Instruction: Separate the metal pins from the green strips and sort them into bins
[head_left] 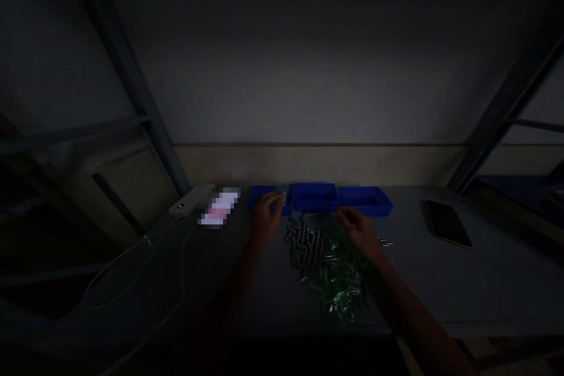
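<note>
Hands low over the table (493,282), and the light is poor. The heap of small metal parts (307,244) lies at the centre, with a greenish tangle of parts (344,285) spilling off it toward 5 o'clock.

The left hand (265,215) is at 10 o'clock from the heap, fingers curled at the near rim of the left blue bin (259,195). A pale speck shows at the fingertips, but I cannot tell if it is pinched. The right hand (360,229) is at 2 o'clock, fingers bent down over the heap's far edge. Whether it grips anything is also too dark to call.

I'd judge these parts light, stiff and smooth. They look likely to roll and scatter, so a fingertip pinch across a single piece looks like the hold. A few strays (384,242) already lie loose at 3 o'clock.

At 12 o'clock, 3 bins stand in a row, the left one joined by the middle blue bin (315,197) and the right blue bin (366,200). All are close, so the lift over a rim is short.

There is open room at 3 o'clock until the dark flat slab (447,223). At 9 o'clock there is bare top, then a cable (145,258) and a blurred pink item (219,208). The near table edge sits close at 6 o'clock.
</note>
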Action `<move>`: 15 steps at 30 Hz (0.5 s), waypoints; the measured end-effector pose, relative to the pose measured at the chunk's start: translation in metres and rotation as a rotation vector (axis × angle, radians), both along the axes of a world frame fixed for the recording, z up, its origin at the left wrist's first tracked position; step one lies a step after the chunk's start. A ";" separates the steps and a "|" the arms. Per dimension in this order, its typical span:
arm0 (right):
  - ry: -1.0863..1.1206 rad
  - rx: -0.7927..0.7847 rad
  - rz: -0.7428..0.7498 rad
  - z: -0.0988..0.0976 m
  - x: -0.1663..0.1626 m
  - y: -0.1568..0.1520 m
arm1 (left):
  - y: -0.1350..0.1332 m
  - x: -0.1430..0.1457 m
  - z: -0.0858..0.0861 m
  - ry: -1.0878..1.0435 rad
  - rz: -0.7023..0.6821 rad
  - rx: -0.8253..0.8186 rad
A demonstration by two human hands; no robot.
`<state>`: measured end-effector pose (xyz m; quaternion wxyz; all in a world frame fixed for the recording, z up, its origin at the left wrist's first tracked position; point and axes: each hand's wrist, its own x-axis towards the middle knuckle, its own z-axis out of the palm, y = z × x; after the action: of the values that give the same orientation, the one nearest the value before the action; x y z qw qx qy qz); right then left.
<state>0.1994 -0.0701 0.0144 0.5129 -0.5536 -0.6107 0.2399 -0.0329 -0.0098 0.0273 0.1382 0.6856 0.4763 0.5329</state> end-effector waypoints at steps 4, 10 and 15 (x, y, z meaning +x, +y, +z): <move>-0.080 0.006 -0.436 -0.005 0.065 -0.015 | 0.028 -0.023 0.007 0.434 0.081 0.092; -0.577 -0.024 -0.920 -0.033 0.173 -0.039 | 0.028 -0.024 -0.024 0.618 0.058 0.027; -0.694 -0.499 -0.953 -0.047 0.218 -0.052 | 0.018 -0.018 -0.035 0.629 0.096 0.058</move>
<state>0.4171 -0.1218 -0.0325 0.1913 -0.9126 -0.3539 -0.0726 -0.0512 0.0086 -0.0073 -0.0610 0.7972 0.5120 0.3141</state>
